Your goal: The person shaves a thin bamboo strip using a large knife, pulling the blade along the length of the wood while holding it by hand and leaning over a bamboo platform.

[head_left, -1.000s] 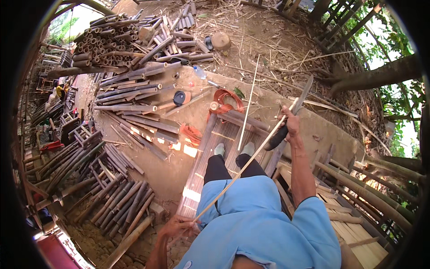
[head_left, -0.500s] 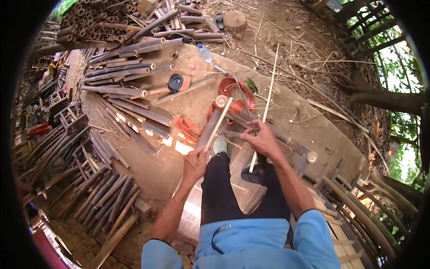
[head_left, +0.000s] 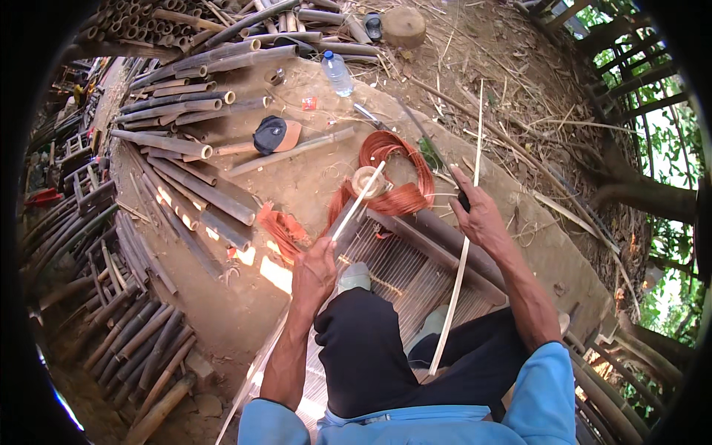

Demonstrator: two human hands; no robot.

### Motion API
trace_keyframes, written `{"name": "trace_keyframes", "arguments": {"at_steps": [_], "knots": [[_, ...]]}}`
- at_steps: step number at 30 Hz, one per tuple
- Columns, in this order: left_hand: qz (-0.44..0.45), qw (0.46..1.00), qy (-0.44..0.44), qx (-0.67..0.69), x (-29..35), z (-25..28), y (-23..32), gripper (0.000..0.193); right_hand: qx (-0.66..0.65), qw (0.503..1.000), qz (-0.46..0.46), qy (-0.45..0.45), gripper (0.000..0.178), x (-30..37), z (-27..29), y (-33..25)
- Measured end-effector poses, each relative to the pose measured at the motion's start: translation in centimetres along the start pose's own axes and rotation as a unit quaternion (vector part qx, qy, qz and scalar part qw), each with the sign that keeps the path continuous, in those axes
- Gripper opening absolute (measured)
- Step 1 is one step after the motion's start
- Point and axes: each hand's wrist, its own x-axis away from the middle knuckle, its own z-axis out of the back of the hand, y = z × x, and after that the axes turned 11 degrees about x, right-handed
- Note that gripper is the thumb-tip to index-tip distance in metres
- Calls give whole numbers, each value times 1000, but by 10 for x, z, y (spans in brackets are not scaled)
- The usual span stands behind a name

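My left hand point(head_left: 314, 267) is closed round a thin pale bamboo strip point(head_left: 359, 199), whose upper end points away from me. My right hand point(head_left: 480, 213) grips the dark handle of a long thin-bladed knife point(head_left: 424, 133), its blade slanting up and to the left. Another long pale bamboo strip point(head_left: 457, 285) passes behind my right hand and reaches down to my lap. Beneath my legs lies a panel of narrow slats point(head_left: 397, 267) with thick bamboo poles point(head_left: 445, 237) at its far end. Beyond my hands sits a coil of reddish-orange cord point(head_left: 423, 178).
Cut bamboo poles point(head_left: 178, 107) lie in stacks along the left. A dark cap with an orange brim point(head_left: 276, 136), a water bottle point(head_left: 337, 74) and reddish strands point(head_left: 282, 228) are on the ground. A tree stump point(head_left: 404, 28) stands at the back, and a bamboo structure point(head_left: 630, 356) at right.
My right hand has moved right and away from the left hand's strip, carrying the knife. My left hand keeps hold of its strip. My right knee has swung outward, and the view has shifted.
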Motion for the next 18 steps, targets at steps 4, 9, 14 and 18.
{"name": "trace_keyframes", "arguments": {"at_steps": [4, 9, 14, 18], "knots": [[-2, 999, -2, -36, -4, -27, -15, 22, 6, 993, 66, 100, 55, -28, -34, 12], [1, 999, 2, -32, -7, -40, -14, 20, 124, 985, 117, 34, 54, -45, -56, 7], [-19, 998, 18, -53, -4, -48, -1, 19, 113, 974, 171, 92, 43, -63, -90, 21], [2, 998, 21, -53, -1, -51, 8, 14, 122, 975, 181, 40, 32, -71, -89, 10]]}}
